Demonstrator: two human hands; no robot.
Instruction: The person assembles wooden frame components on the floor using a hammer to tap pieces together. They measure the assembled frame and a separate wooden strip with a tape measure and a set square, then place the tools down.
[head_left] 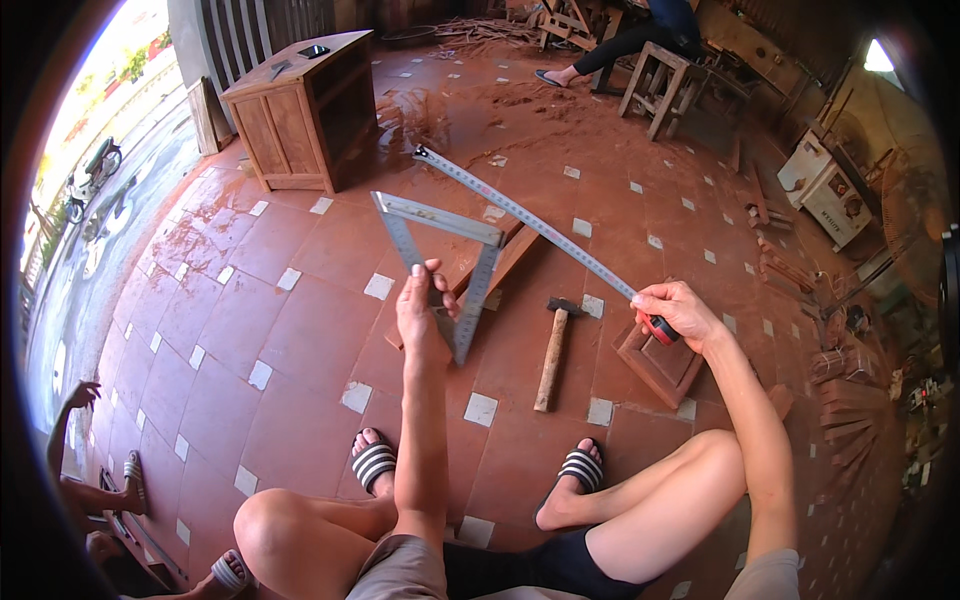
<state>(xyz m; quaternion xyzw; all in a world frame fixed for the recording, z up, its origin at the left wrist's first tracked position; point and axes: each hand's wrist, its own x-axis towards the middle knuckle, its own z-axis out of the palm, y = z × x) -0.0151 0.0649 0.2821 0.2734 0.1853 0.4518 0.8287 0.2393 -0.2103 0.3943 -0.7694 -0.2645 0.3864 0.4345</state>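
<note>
My left hand (422, 302) grips a metal triangle square (440, 217) with ruler marks along its edges, raised over the floor. My right hand (678, 312) is closed round a red and black tape measure (658, 328). Its pale blade is pulled out toward the upper left, and the free end hangs in the air beyond the square. Below and between my hands lies a hammer (553, 352) with a wooden handle and dark head. Under the tape measure rests a small framed wooden panel (652, 368). Wooden strips (512, 258) lie behind the square, partly hidden by it.
A wooden cabinet (290, 120) with a phone on top stands at the far left. A person sits by a wooden stool (660, 85) at the back. Another person's sandalled foot (133, 480) shows at lower left. Stacked wood (850, 420) lies at right, near a white machine (825, 190).
</note>
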